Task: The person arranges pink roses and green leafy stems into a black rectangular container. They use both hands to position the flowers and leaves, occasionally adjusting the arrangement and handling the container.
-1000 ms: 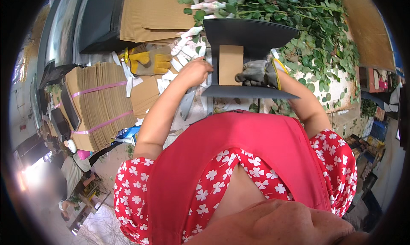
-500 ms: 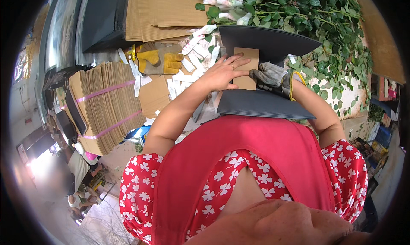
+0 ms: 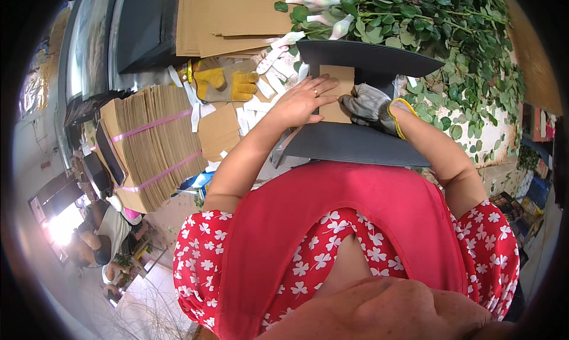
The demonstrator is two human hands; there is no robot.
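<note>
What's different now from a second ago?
The bare left hand has moved right, from beside the left edge of the black sheet onto the brown cardboard piece, palm down. The sheet's near flap has tipped toward the red apron, showing more of its face. The gloved right hand stays at the cardboard's right side; the yellow-and-grey glove lies to the left as before.

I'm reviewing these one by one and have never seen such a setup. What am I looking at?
There is no machine: these are a person's own hands, seen from above by the left of two wide fisheye cameras worn on the head, so straight edges bend. The bare left hand lies spread on a small cardboard piece between two dark panels. The gloved right hand rests on the piece's right side; whether it grips is unclear. Leafy green stems, a yellow-and-grey glove and a strapped cardboard stack lie around them.
</note>
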